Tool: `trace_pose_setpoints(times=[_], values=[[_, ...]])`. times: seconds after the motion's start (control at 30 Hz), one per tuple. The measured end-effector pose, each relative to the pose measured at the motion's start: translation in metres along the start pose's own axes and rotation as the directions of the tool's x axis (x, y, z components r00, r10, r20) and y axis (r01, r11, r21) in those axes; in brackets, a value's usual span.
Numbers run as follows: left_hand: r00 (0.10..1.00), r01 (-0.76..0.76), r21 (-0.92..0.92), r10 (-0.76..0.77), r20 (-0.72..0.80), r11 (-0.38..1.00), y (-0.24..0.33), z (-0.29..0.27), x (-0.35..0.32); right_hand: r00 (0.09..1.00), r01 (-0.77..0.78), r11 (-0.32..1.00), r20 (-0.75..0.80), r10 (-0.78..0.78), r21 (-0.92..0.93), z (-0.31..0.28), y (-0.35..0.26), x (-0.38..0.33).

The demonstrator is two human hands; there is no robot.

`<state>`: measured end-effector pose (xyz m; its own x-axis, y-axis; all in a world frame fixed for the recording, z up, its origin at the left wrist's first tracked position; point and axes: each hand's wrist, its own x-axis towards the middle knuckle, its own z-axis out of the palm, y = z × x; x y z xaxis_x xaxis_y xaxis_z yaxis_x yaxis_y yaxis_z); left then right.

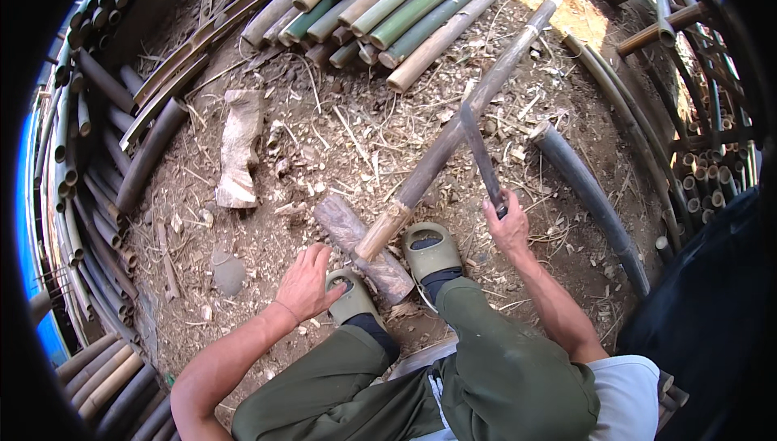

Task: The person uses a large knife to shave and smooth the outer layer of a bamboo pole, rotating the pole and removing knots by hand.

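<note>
Here, one pole [453,146] lies across one log [344,226] by two shoes [429,261], the right grip [508,221] wrapped round the handle of one knife [479,150] whose tip overlaps the pole, the left grip [307,283] spread loosely near one shoe. Around are one block [241,150], one stone [228,273], one bent cane [597,202] rightward and, ahead, many stacked canes [421,6].

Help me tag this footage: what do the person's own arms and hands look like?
The left hand and right hand wear no gloves; both forearms are bare, without sleeves. A thin line, perhaps a cord, crosses the left wrist.
</note>
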<state>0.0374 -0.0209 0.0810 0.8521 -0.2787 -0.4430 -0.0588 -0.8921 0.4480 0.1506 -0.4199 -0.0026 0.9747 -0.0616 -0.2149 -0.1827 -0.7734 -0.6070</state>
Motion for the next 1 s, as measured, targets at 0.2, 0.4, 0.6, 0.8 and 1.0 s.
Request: trace_pose_setpoints(times=[0.2,0.4,0.6,0.8,1.0], values=[[0.967,0.100,0.088,-0.076,-0.242,0.991,0.045,0.042,0.095,0.997,-0.038,0.999,-0.064,0.038,0.005,0.011,0.041,-0.049],[0.985,0.086,-0.670,-0.166,-0.056,0.738,0.030,0.048,0.159,0.997,-0.072,0.993,-0.047,0.068,-0.091,-0.025,0.104,-0.105],[0.983,0.159,-0.636,-0.179,0.034,0.755,0.053,-0.005,0.217,0.986,-0.168,0.979,-0.034,0.166,-0.114,-0.032,0.126,-0.130],[0.995,0.064,-0.809,-0.099,0.007,0.584,0.063,-0.024,0.249,0.947,-0.319,0.940,0.009,0.322,-0.120,-0.024,0.131,-0.132],[0.995,0.028,-0.895,-0.094,-0.015,0.446,0.083,-0.071,0.255,0.936,-0.341,0.936,0.064,0.346,-0.083,-0.017,0.124,-0.126]])
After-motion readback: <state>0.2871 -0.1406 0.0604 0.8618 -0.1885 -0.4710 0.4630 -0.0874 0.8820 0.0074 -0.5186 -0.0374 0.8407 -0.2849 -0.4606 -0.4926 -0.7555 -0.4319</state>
